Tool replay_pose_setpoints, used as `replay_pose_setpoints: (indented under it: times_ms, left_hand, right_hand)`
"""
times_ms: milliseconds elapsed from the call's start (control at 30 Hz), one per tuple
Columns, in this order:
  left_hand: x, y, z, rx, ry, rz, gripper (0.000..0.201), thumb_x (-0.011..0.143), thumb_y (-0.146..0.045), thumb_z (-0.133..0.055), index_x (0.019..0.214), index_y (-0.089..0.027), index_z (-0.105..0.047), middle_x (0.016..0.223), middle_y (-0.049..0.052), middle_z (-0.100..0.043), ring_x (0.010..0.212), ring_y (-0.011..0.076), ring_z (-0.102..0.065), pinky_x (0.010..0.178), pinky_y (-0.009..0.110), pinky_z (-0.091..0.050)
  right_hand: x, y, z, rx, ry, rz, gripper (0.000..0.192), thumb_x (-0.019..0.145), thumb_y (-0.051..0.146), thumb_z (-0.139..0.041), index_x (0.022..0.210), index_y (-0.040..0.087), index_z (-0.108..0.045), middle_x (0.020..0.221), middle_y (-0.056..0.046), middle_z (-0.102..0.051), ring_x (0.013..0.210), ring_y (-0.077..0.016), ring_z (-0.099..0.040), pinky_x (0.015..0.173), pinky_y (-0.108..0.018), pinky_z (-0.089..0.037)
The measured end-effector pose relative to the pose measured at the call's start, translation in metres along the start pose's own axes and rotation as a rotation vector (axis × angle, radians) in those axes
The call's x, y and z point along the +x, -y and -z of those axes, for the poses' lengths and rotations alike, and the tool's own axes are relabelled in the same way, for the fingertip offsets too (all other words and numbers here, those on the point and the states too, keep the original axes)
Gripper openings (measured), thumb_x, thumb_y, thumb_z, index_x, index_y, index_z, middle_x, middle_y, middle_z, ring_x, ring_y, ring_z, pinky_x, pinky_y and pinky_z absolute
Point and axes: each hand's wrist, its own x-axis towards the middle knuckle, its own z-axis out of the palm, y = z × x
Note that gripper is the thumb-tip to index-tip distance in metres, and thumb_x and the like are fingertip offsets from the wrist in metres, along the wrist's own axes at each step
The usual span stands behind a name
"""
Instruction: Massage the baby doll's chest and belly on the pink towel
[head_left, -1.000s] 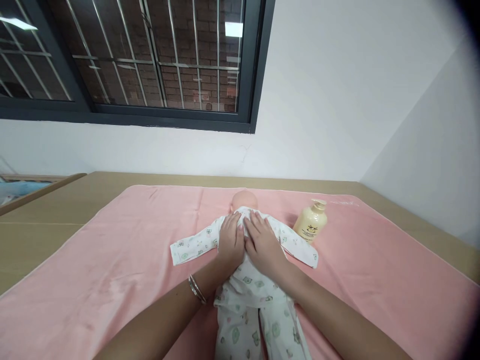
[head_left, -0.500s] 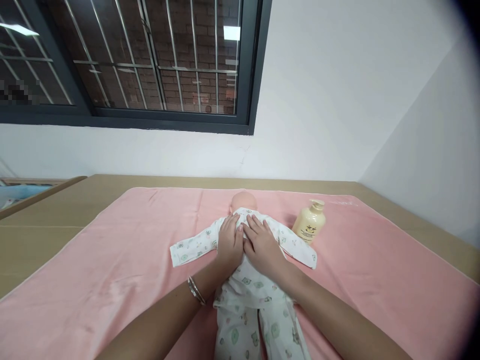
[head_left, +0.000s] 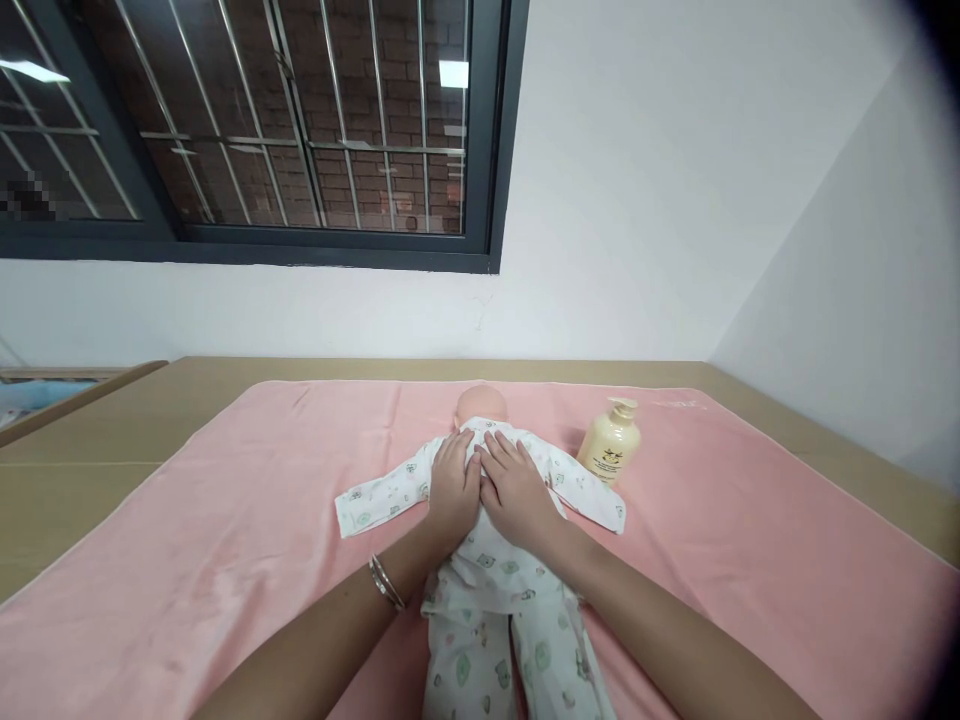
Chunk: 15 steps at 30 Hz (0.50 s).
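A baby doll [head_left: 495, 575] in white pyjamas with a small green print lies stretched out, its head away from me and its sleeves spread to both sides. Its face does not show. My left hand [head_left: 454, 482] rests flat on the left of its upper back, fingers pointing towards the head. Beside it, my right hand [head_left: 517, 490] lies flat on the right of the back, angled inward. The thumbs meet near the middle. Both hands are open and grip nothing. Two thin silver bangles [head_left: 387, 582] circle my left wrist.
A pale yellow pump bottle [head_left: 611, 442] stands right of the doll, close to its right sleeve. Under everything spreads a pink sheet [head_left: 225, 540] on a wooden tabletop [head_left: 135, 425]. Behind is a white wall with a barred window [head_left: 322, 245].
The view has shifted slightly, so everything sits a little further left. Both hands stay flat on the doll's back, with no clear movement over it.
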Motion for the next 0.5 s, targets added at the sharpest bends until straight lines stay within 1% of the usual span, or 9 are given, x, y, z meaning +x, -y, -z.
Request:
replay_pose_setpoints:
  times_ms: [100, 200, 300, 400, 433, 500]
  left_hand:
    - [0.002, -0.001, 0.001, -0.016, 0.017, -0.019, 0.036, 0.094, -0.028, -0.037, 0.122, -0.018, -0.056, 0.128, 0.012, -0.059, 0.123, 0.0253, -0.051, 0.108, 0.050, -0.034]
    - [0.004, -0.004, 0.004, -0.044, 0.055, -0.023, 0.034, 0.093, -0.030, -0.038, 0.118, -0.021, -0.059, 0.126, 0.011, -0.060, 0.122, 0.0263, -0.051, 0.108, 0.052, -0.034]
    - [0.005, -0.005, 0.005, -0.033, 0.073, -0.022, 0.033, 0.092, -0.030, -0.039, 0.116, -0.023, -0.060, 0.127, 0.010, -0.060, 0.124, 0.0265, -0.050, 0.108, 0.052, -0.034]
    - [0.005, -0.003, 0.005, 0.016, 0.066, -0.017, 0.034, 0.092, -0.028, -0.040, 0.119, -0.021, -0.059, 0.132, 0.011, -0.057, 0.128, 0.0258, -0.046, 0.110, 0.052, -0.031]
    - [0.005, -0.002, 0.005, 0.031, 0.068, -0.011, 0.035, 0.092, -0.028, -0.040, 0.120, -0.020, -0.058, 0.133, 0.011, -0.056, 0.129, 0.0256, -0.046, 0.111, 0.052, -0.031]
    - [0.006, -0.003, 0.006, 0.056, 0.085, 0.005, 0.035, 0.092, -0.029, -0.041, 0.121, -0.019, -0.058, 0.135, 0.012, -0.054, 0.131, 0.0261, -0.044, 0.111, 0.052, -0.030]
  right_hand:
    - [0.001, 0.002, 0.010, 0.030, 0.032, 0.000, 0.051, 0.090, 0.020, -0.038, 0.141, 0.015, -0.042, 0.151, -0.009, -0.036, 0.141, -0.0253, -0.025, 0.115, -0.050, -0.018]
    - [-0.001, 0.009, 0.034, 0.083, 0.038, 0.065, 0.057, 0.088, 0.017, -0.039, 0.145, 0.017, -0.034, 0.150, -0.009, -0.038, 0.139, -0.0218, -0.031, 0.115, -0.051, -0.019]
    - [-0.008, 0.017, 0.071, 0.115, -0.027, 0.140, 0.054, 0.091, 0.018, -0.038, 0.144, 0.018, -0.036, 0.149, -0.009, -0.038, 0.138, -0.0193, -0.032, 0.116, -0.050, -0.018]
    - [-0.019, 0.015, 0.115, 0.106, -0.092, 0.153, 0.051, 0.093, 0.024, -0.039, 0.144, 0.022, -0.036, 0.150, -0.008, -0.037, 0.138, -0.0212, -0.034, 0.115, -0.051, -0.020]
    - [-0.024, 0.011, 0.130, 0.098, -0.081, 0.151, 0.051, 0.094, 0.027, -0.040, 0.145, 0.024, -0.036, 0.150, -0.007, -0.037, 0.138, -0.0221, -0.033, 0.115, -0.051, -0.020]
    - [-0.035, -0.004, 0.159, 0.083, -0.020, 0.123, 0.052, 0.095, 0.034, -0.041, 0.146, 0.029, -0.033, 0.151, -0.003, -0.035, 0.139, -0.0237, -0.032, 0.115, -0.050, -0.022]
